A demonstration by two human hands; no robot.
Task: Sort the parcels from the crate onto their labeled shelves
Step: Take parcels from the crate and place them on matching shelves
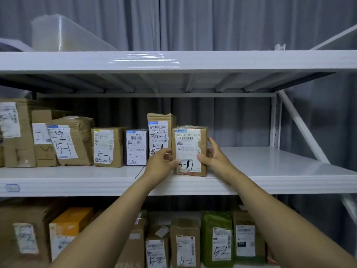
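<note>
Bare forearms [116,219] reach up to the white metal middle shelf [77,184]. The left hand [160,163] pinches the lower left edge of a small brown cardboard parcel with a white label [190,147]. The right hand [214,159] clasps its right side, thumb on the label. The parcel stands upright by the shelf's front lip, just beside a taller brown parcel [161,130]. To its right the shelf is bare. Below, a green parcel [216,238] stands among brown ones.

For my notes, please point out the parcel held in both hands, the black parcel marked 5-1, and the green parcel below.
held parcel [189,146], head view, upper half of its label.
black parcel [135,148], head view, middle of its label.
green parcel [216,219], head view, green wrapping above its label.
</note>
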